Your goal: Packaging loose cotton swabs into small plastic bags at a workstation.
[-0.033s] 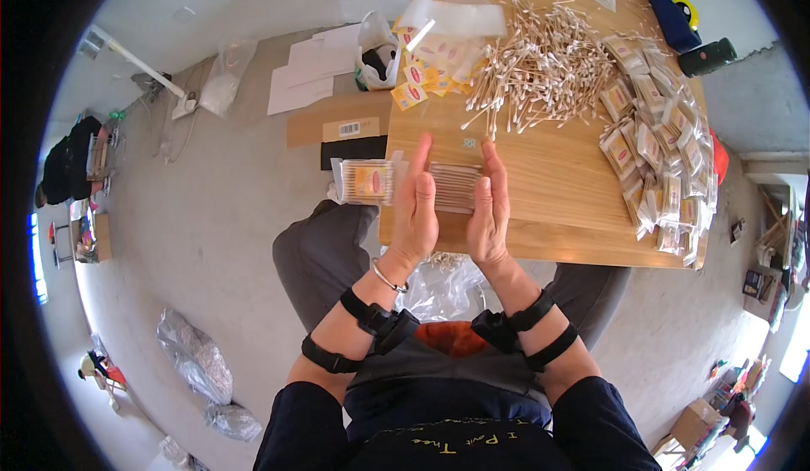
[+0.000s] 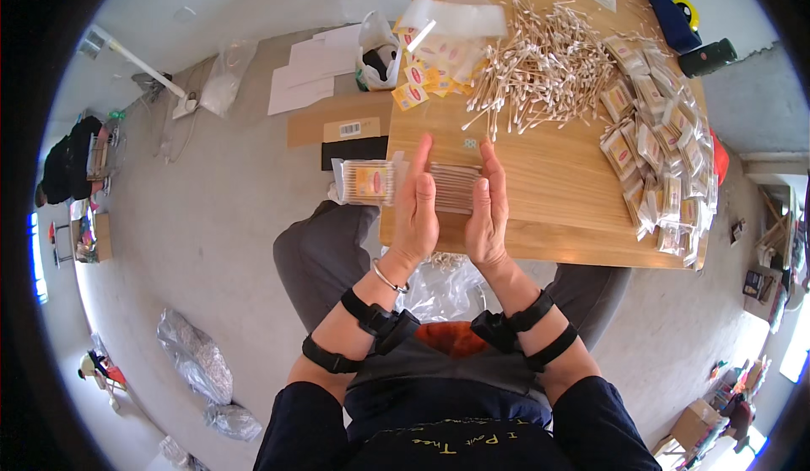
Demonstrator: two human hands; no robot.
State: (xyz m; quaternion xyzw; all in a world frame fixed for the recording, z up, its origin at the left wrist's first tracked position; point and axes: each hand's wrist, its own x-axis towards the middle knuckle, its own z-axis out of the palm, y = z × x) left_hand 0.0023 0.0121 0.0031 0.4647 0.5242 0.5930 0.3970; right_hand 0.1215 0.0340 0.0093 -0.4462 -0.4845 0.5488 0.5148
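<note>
A row of cotton swabs [image 2: 456, 187] lies on the table near its front left edge, the sticks running crosswise between my palms. My left hand [image 2: 415, 209] stands on edge at the row's left end, fingers stretched forward. At the right end my right hand [image 2: 489, 205] is held the same way, palm facing in. Both palms hide the swab tips. Just left of my left hand, a clear packet of cotton swabs [image 2: 369, 182] with a yellow label juts past the table edge.
Beyond my hands spreads a big heap of loose swabs [image 2: 548, 70]. Filled packets [image 2: 662, 146] pile up along the table's right side. Yellow labels [image 2: 411, 95] and clear bags [image 2: 456, 19] lie at the back left. A blue tape dispenser [image 2: 671, 15] and dark cylinder [image 2: 707, 57] are at the far right.
</note>
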